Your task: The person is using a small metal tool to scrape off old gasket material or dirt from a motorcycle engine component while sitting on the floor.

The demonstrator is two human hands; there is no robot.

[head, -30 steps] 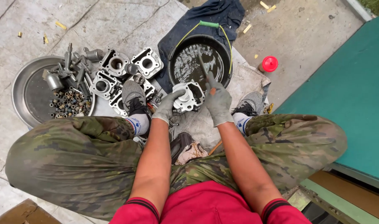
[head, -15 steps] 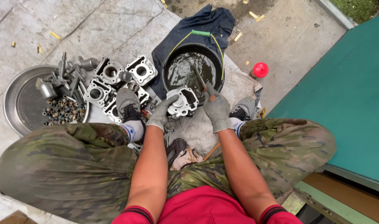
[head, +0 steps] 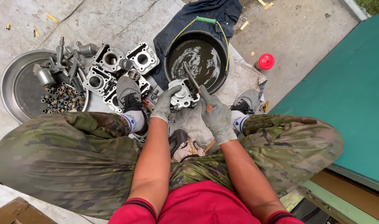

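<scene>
I sit with knees apart in camouflage trousers. My left hand, in a grey glove, grips a silver metal engine part just in front of a black bucket of dark liquid. My right hand, also gloved, holds a thin brush-like tool whose tip rests on the part at the bucket's near rim. The bucket has a yellow wire handle with a green grip and stands on a dark blue cloth.
To the left, a round metal tray holds bolts, small tubes and parts. Several finned engine cylinders lie beside it. A red cap lies on the concrete at right. A green surface fills the right side.
Both hands with the part and tool have stayed at the bucket's near rim; the camera view has shifted slightly, and the tool's angle has changed a little.
</scene>
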